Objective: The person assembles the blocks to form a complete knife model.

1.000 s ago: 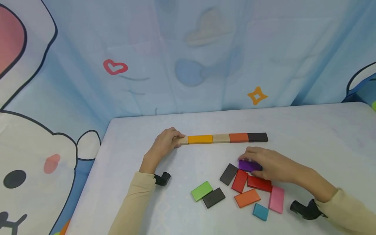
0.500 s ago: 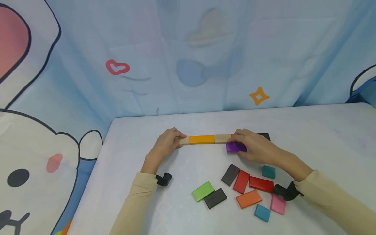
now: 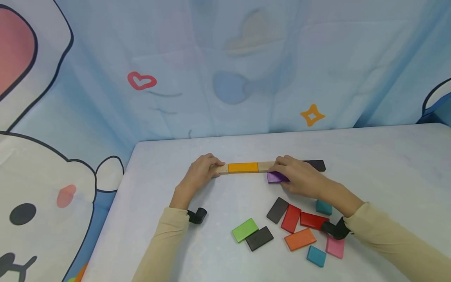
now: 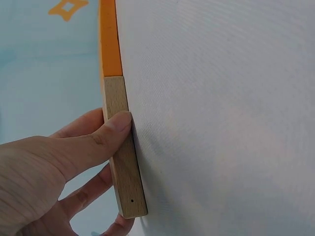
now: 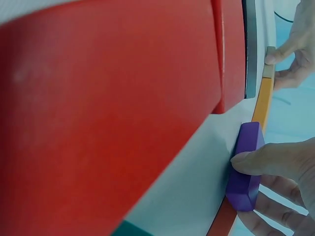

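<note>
My left hand (image 3: 199, 172) pinches a plain wooden block (image 4: 125, 182) at the left end of a straight row, thumb on the near side. Continuing rightward are a yellow-orange block (image 3: 243, 168), another plain wooden block (image 3: 265, 167), a red-orange block (image 5: 224, 219) and a black block (image 3: 318, 165). The red-orange one is hidden behind my right hand (image 3: 301, 178) in the head view. That hand grips a purple block (image 3: 276, 177) between thumb and fingers, just on the near side of the row. Whether the purple block touches the row or the table, I cannot tell.
Loose blocks lie nearer on the white table (image 3: 204, 250): green (image 3: 244, 230), black, red (image 3: 291, 218), orange (image 3: 300, 239), pink (image 3: 335, 247) and teal (image 3: 316, 256). The right wrist camera (image 3: 336, 228) hangs over some. A blue curtain (image 3: 225, 113) stands behind the table.
My right hand has carried the purple block from the loose pile up and left to the row, uncovering a teal block. It shifted slightly left lately. My left hand stays on the wooden block.
</note>
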Motion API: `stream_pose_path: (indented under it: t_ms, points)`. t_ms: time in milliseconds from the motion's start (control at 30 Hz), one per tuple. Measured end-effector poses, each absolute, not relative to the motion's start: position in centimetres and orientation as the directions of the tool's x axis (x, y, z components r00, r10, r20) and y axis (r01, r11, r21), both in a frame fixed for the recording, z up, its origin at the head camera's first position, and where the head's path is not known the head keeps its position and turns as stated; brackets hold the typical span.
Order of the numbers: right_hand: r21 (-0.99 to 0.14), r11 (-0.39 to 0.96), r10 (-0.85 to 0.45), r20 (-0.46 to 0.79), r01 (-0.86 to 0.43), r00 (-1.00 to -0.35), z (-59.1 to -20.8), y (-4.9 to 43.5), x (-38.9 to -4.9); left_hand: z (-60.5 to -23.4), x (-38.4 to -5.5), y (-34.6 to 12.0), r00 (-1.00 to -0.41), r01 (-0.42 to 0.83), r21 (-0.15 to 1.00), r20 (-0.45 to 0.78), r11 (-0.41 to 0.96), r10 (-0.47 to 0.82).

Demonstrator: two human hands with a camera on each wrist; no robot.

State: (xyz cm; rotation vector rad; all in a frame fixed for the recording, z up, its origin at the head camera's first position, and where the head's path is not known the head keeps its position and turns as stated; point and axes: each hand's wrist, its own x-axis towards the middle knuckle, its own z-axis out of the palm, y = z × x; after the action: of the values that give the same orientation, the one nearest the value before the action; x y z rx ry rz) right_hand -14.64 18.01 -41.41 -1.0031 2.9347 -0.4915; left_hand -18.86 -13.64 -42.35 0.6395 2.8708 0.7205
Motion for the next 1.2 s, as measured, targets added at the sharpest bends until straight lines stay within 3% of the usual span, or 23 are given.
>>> stream_pose_path:
  t_ms: [433, 900, 1100, 1200]
  points:
    - [-0.231, 0.746, -0.601, 0.170, -0.624, -0.781, -41.9, 17.8, -14.3, -42.5, -18.8, -13.6, -0.900, 0.387, 0.475, 0.007, 0.790, 0.437]
    - [-0.240, 0.765, -0.581, 0.143, -0.597, -0.801, -41.6, 18.2, -14.3, -42.8, -19.0, -13.4, -0.899, 0.385, 0.486, 0.007, 0.785, 0.437]
    - [-0.303, 0.735, -0.599, 0.128, -0.606, -0.791, -41.1, 17.9, -13.8, -42.7, -19.0, -13.5, -0.895, 0.398, 0.482, 0.019, 0.781, 0.445]
    - [-0.380, 0.692, -0.645, 0.057, -0.614, -0.762, -40.4, 17.3, -13.0, -42.6, -18.8, -13.8, -0.898, 0.393, 0.479, 0.017, 0.785, 0.439]
